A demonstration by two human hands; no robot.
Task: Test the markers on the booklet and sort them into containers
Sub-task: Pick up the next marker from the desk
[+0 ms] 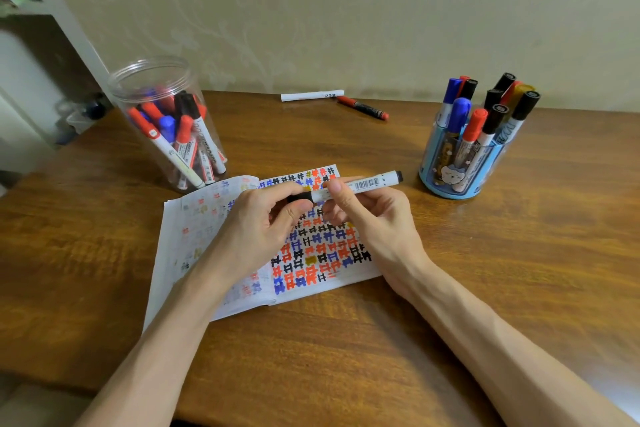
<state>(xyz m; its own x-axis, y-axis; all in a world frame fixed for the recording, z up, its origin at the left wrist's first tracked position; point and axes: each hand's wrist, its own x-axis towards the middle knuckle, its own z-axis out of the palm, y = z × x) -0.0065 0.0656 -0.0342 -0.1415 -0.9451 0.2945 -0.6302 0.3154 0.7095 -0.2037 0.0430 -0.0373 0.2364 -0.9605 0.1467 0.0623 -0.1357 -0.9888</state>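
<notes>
Two-handed pinch on marker [367, 182] over booklet [325, 253].

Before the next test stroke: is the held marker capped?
Capped: the marker has its black cap, gripped by the left hand, against the white barrel; no tip shows.

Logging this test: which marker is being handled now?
The white marker with black ends, held by left hand and right hand over the booklet; the rest sit in the clear jar, the blue holder, or lie loose.

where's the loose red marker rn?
Head view: the red marker lies at the table's far edge, right of the white tube, left of the blue pen holder.
</notes>
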